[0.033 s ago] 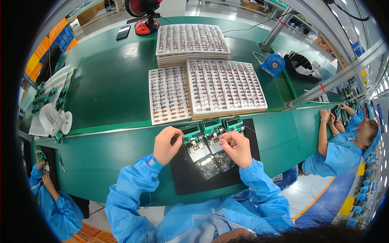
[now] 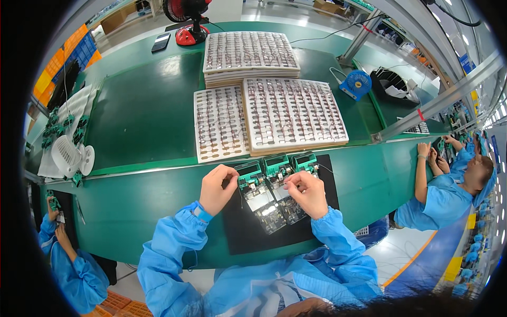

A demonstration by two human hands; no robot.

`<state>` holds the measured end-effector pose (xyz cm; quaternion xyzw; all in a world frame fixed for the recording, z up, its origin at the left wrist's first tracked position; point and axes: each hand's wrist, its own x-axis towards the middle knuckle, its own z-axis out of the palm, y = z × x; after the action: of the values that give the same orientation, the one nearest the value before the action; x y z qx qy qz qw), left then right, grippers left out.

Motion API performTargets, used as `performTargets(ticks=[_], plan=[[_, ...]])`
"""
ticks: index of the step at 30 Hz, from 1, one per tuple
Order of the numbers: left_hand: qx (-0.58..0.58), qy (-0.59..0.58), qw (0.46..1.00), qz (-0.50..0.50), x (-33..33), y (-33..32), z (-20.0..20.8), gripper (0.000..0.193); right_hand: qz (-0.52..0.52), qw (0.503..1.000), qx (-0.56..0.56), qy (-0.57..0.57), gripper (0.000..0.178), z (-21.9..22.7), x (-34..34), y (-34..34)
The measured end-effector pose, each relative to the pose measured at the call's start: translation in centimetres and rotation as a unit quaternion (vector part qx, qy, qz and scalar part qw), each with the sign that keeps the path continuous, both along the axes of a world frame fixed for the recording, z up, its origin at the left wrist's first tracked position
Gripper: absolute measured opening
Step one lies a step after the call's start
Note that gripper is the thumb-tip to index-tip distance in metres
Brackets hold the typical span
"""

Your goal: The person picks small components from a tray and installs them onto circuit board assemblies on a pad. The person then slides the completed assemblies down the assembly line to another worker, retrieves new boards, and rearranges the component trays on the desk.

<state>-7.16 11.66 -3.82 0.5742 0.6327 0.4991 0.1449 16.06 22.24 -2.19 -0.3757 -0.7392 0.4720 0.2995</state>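
My left hand [image 2: 217, 189] is closed, with thumb and forefinger nearly together beside the leftmost green bracket [image 2: 250, 172]. Whether anything lies in that pinch is too small to see. Over the middle of a row of circuit boards [image 2: 270, 217], my right hand [image 2: 309, 196] is pinched close to a small whitish piece; its fingers hide what they hold, if anything. Each board joins a green bracket at its far end, the middle bracket [image 2: 275, 165] and right bracket [image 2: 305, 159] included. The boards lie side by side on a black mat [image 2: 240, 235].
Foam trays [image 2: 296, 113] of small wired parts are stacked beyond the boards. A white fan [image 2: 67, 153] stands left, a blue fan [image 2: 356, 84] right, and a red-black fan [image 2: 191, 35] far back beside a phone [image 2: 161, 42]. Co-workers sit on both sides, one at right [image 2: 438, 198].
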Motion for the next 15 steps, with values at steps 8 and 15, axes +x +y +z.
performTargets(ticks=[8, 15], plan=[[-0.013, -0.062, 0.998, 0.03, 0.3, -0.5, -0.1, 0.006, 0.005, 0.998, 0.06, -0.017, 0.006, 0.4, -1.0, -0.4], [0.02, 0.064, 0.998, -0.005, 2.8, -1.0, 3.3, 0.013, 0.035, 0.997, -0.064, 0.023, 0.015, 3.5, -1.8, -3.2]])
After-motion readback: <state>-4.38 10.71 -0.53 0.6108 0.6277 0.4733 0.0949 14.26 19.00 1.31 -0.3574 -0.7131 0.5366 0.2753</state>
